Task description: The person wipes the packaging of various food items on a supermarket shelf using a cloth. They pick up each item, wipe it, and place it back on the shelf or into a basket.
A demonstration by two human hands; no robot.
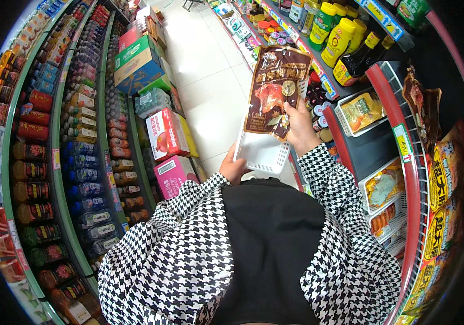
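Observation:
My left hand (234,165) grips the near left side of a white perforated plastic basket (270,159) in front of my body. A brown foil food pouch (265,97) with a picture of cooked meat lies over the basket's far part. At the pouch's right edge, my right hand (300,124) pinches it, thumb on the printed face. The near end of the basket shows bare white plastic. Whatever lies beneath the pouch is hidden.
Drink bottles (83,158) fill the shelves on my left, with cartons (167,134) stacked on the floor beside them. To my right are yellow-capped bottles (339,40), a white basket of packets (362,113) and hanging snack bags (439,178). A tiled aisle (203,89) runs ahead.

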